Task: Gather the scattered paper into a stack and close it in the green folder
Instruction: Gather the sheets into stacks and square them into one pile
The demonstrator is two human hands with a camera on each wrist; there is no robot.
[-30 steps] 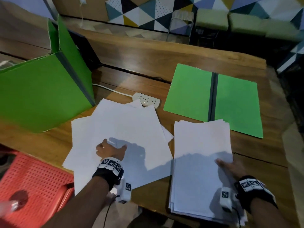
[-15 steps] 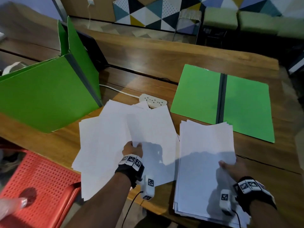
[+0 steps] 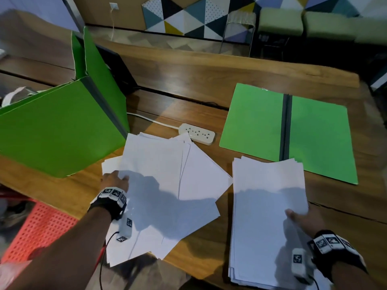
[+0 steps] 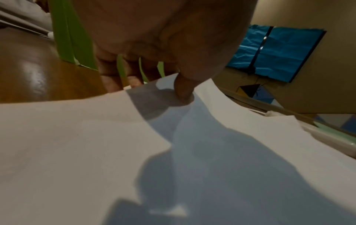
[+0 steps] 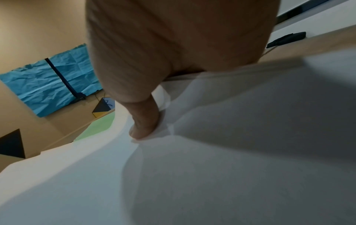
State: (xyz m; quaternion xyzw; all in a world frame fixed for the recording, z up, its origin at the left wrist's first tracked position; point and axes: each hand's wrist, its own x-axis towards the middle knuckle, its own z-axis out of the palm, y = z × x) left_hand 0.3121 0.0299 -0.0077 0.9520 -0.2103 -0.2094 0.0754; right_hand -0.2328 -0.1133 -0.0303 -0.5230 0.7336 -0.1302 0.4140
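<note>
Pinching the left edge of the fanned white paper sheets [image 3: 159, 185], the left hand [image 3: 114, 181] has its thumb on top and fingers beneath; that grip reads only in the left wrist view. The right hand [image 3: 303, 218] clamps the right edge of the squared white paper stack [image 3: 268, 206] near the wooden table's [image 3: 209, 80] front edge, thumb [image 5: 146, 121] pressing down per the right wrist view. Head view alone shows the flat open green folder [image 3: 255, 122] with its dark spine, behind the stack toward the far right corner, and a white power strip [image 3: 198, 133] just behind the fanned sheets. Wristband markers carry no readable writing.
</note>
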